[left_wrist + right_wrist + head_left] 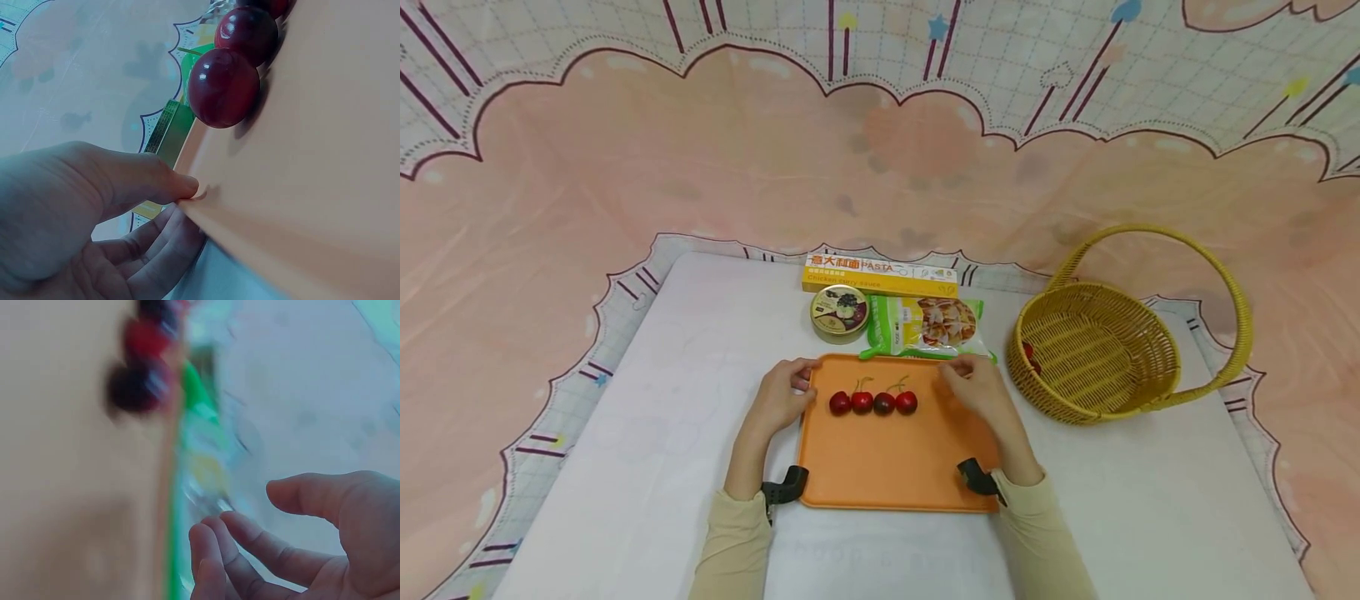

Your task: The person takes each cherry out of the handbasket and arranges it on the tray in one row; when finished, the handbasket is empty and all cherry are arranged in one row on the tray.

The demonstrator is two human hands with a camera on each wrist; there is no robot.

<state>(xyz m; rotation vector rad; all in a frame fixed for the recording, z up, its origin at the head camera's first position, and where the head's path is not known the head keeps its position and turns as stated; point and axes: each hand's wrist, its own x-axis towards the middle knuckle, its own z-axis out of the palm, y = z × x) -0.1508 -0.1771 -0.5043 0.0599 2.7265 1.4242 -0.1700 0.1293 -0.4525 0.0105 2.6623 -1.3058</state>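
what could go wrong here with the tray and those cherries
The four cherries lie loose on the tray, so they may roll if it tips. The left hand pinches one edge only; the right hand looks open beside the far corner, so a lift could be lopsided.

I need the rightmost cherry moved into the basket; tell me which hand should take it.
Right, probably. The right hand hovers beside the rightmost cherry, on the basket side, holding nothing. The left hand pinches the tray edge.
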